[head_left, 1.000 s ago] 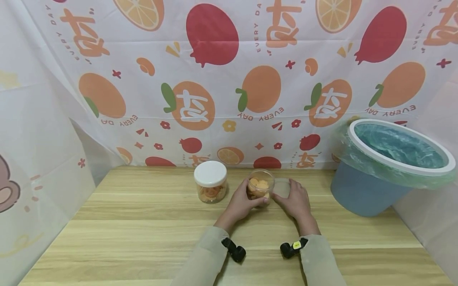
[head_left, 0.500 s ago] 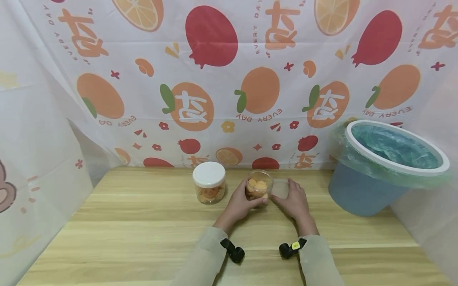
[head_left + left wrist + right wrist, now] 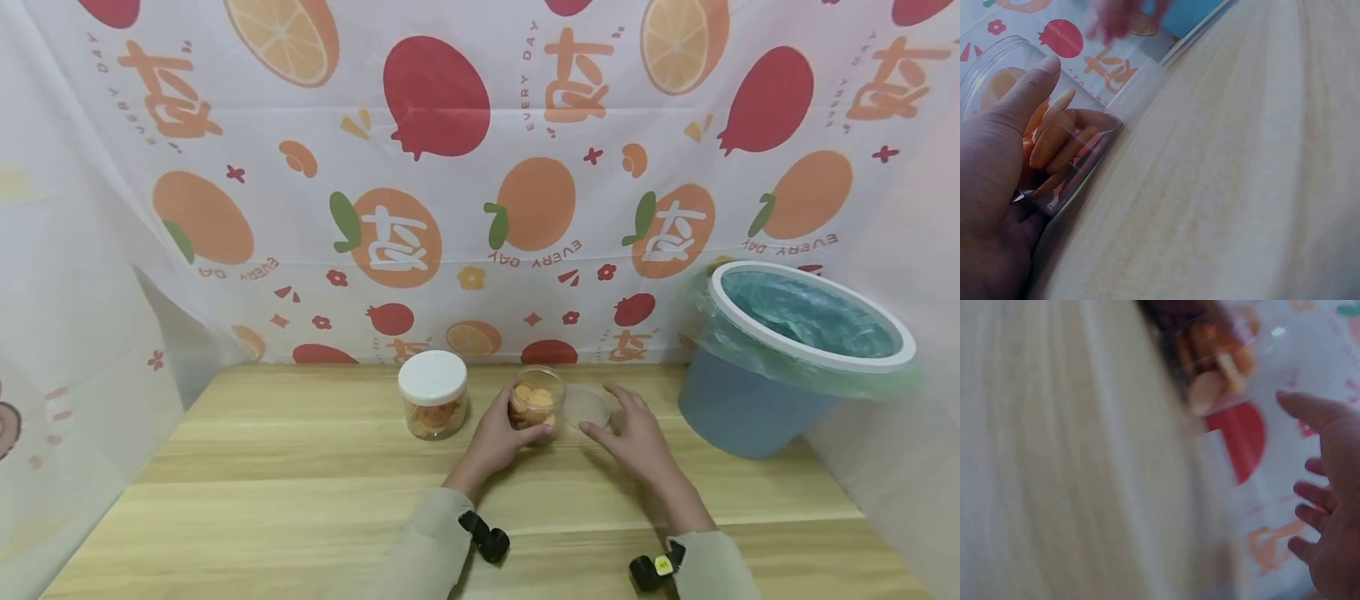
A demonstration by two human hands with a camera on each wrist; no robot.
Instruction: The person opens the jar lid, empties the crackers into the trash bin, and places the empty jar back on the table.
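Observation:
My left hand (image 3: 501, 433) grips a clear plastic jar (image 3: 550, 383) that stands lidless on the table, its thumb curled round the near side. Round orange-yellow biscuits (image 3: 534, 397) fill part of it; in the left wrist view the biscuits (image 3: 1060, 140) show through the wall beside the thumb. A round translucent disc (image 3: 587, 407), perhaps a lid, lies right of the jar. Around and above its right edge, my right hand (image 3: 637, 437) is spread with thumb and fingers apart. In the right wrist view that hand (image 3: 1335, 487) holds nothing.
Left of the held jar stands another clear jar (image 3: 435, 414) of orange snacks, with a white lid (image 3: 432, 377). A blue bin (image 3: 750, 400) lined with a green bag is at the right. A fruit-print cloth (image 3: 480, 317) hangs behind the wooden table (image 3: 285, 483).
My right hand has drawn back from the jar to the right and slightly toward me, uncovering more of the translucent disc. The left hand keeps its hold on the jar; the head view has tilted up slightly.

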